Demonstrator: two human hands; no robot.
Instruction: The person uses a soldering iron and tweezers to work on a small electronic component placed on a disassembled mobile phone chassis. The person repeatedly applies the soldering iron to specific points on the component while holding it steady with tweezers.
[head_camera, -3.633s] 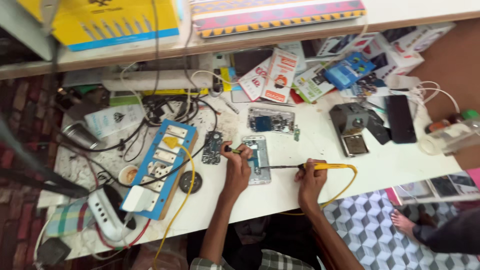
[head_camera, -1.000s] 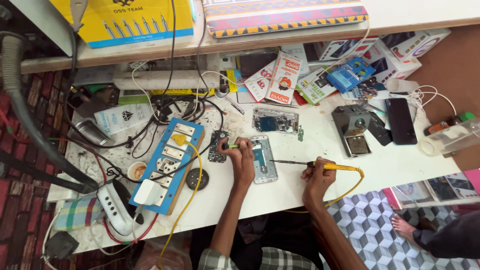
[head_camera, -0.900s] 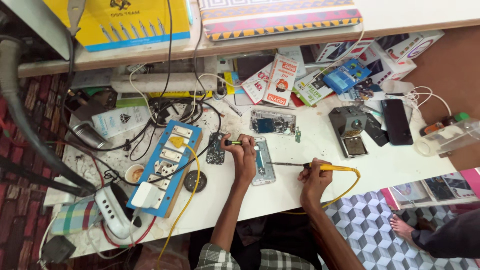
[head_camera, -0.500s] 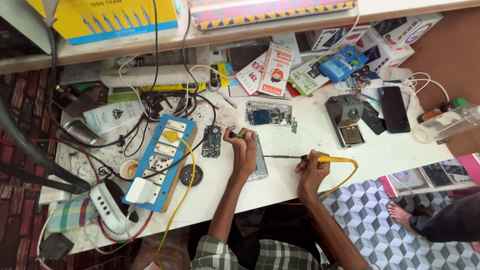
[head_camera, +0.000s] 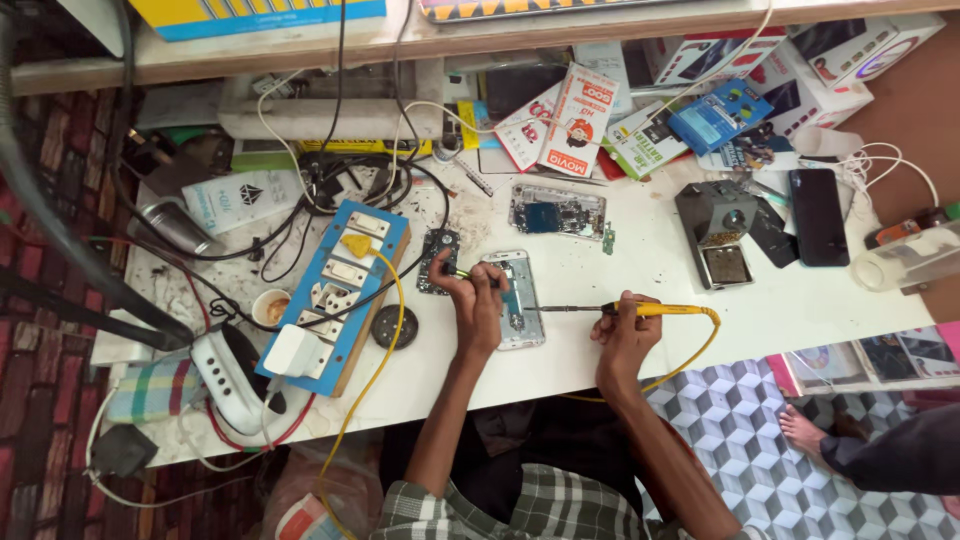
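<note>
Head view, my desk, listed left to right.

Far left edge: a checked cloth and a white plug adaptor with red and white leads.

Left of centre: a blue switchboard lying slantwise, white switches on its face, a yellow plug at the top end and a yellow cable running off the front edge. Just beside its lower end, a small dark round disc. Just right of its top end, a small dark circuit board.

Centre: my left hand, fingers curled shut on a thin green-tipped tool, resting on the opened phone. The phone is silver-framed, lying lengthwise away from me, back off, with a teal-blue part and metal innards showing; my left hand covers its left side.

Behind it: a second opened phone body, silver with a blue patch, lying crosswise.

Right of centre: my right hand, closed round the yellow handle of a soldering iron. Its dark shaft points left, the tip at the phone's right edge. A yellow cord loops off the desk's front.

Right: a grey boxy tool stand, then a black phone lying flat, then a clear plastic bottle on its side.
</note>
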